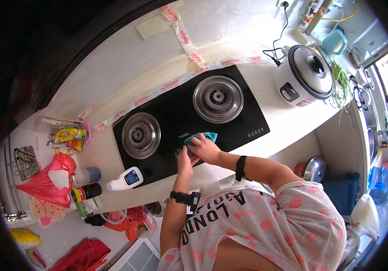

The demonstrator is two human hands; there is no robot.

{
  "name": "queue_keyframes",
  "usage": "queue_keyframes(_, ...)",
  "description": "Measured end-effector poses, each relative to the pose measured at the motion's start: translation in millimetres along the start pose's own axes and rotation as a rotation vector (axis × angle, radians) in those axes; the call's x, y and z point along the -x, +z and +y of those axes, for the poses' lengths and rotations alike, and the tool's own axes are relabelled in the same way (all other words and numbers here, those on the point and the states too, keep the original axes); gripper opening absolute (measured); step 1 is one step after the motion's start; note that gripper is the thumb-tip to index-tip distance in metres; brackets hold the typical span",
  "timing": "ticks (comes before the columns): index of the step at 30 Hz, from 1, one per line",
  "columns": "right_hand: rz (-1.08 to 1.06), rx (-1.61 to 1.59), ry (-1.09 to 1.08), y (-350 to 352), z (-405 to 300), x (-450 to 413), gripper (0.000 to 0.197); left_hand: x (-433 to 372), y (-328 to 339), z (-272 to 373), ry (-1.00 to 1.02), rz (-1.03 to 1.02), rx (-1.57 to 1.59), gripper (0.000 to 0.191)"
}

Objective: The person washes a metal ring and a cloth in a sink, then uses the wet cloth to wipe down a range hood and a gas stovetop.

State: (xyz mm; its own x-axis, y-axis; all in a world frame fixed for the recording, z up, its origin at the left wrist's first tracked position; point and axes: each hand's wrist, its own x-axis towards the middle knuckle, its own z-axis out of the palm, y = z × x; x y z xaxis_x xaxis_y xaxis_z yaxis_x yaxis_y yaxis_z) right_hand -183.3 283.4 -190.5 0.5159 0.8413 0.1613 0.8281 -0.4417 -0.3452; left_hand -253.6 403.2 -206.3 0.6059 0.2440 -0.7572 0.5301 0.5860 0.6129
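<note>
A black glass gas hob (173, 111) with two round burners is set into the pale counter before me. My right hand (205, 149) grips a teal cloth (211, 136) and presses it on the hob near its front edge, beside the maker's name Haier. Close against it is my left hand (185, 164), its fingertips by the cloth's left edge and partly under the right hand. Whether those fingers hold the cloth or a knob I cannot tell. A white plastic bottle (126, 179) lies across the hob's front left corner.
To the right stands a white rice cooker (302, 78), with green stalks (340, 81) beyond it. On the left are a red plastic bag (50, 179), a dark-lidded jar (87, 193) and a wire rack (62, 127). Printed tape (167, 86) runs along the hob's back edge.
</note>
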Motion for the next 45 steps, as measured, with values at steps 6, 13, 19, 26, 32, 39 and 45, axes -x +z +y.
queue_keyframes(6,0.128,-0.083,0.169,-3.2,-17.3,11.9,0.037,-7.5,-5.2,-1.5,-0.036,-0.055,0.099,0.041)
queue_keyframes(13,0.173,-0.445,0.471,-6.0,-19.8,12.8,0.039,-19.8,-7.6,-1.8,-0.049,-0.121,0.088,0.032)
queue_keyframes(19,0.618,-0.59,0.863,-39.0,-6.7,33.6,0.032,-11.8,-7.0,8.4,-0.111,-0.209,0.025,0.042)
queue_keyframes(26,0.347,-0.074,0.562,3.9,-51.0,-6.6,0.027,-17.6,-10.2,3.4,-0.186,-0.174,0.131,0.047)
queue_keyframes(32,0.009,0.146,0.542,-0.2,-56.4,-7.1,0.031,-9.3,-5.4,18.9,-0.224,-0.209,0.139,0.062)
queue_keyframes(39,0.016,-0.51,0.778,-28.7,-52.5,16.4,0.048,-12.2,-24.2,2.3,-0.201,-0.311,0.081,0.062)
queue_keyframes(45,0.087,-0.72,0.985,-20.6,-68.8,67.7,0.044,61.1,-33.2,2.2,-0.221,-0.364,-0.23,0.04)
